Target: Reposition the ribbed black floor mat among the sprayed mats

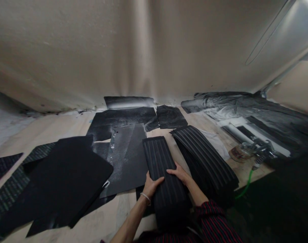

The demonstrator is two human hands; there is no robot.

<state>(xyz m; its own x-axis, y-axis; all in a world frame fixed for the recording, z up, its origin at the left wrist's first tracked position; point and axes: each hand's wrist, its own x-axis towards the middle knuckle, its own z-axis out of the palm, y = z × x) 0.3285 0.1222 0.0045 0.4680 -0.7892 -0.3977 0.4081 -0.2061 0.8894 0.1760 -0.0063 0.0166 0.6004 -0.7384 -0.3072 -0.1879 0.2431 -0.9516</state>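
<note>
- Pale wooden floor (68,125) against a plain beige wall (93,44); flat black sheets (123,135) spread across the floor toward the wall.
- Landmark: ribbed black mat (161,168), a long narrow strip with lengthwise grooves and a raised plain border.
- Mat's long axis runs from the person's lap away toward the wall, tilted slightly left. Near end is over the lap; far end lies on the black sheets.
- Left hand (151,185) sits on the mat's left edge, thumb on top, fingers curled under the side: grip closed on the mat. Thin bracelet at the wrist.
- Right hand (180,173) is on the mat's right edge, palm down over the ribs, fingers flat. Whether it clamps or only rests there, cannot tell.
- Both hands hold near the mat's near half, about level with each other, neither clearly closer.
- Right of the mat, just beside it: stack of ribbed mats (204,158), same pattern, fanned and curving.
- Further right of the mat: a tool with a green hose (246,187).
- Left of the mat: large plain black sheet (68,175), one corner lifted.
</note>
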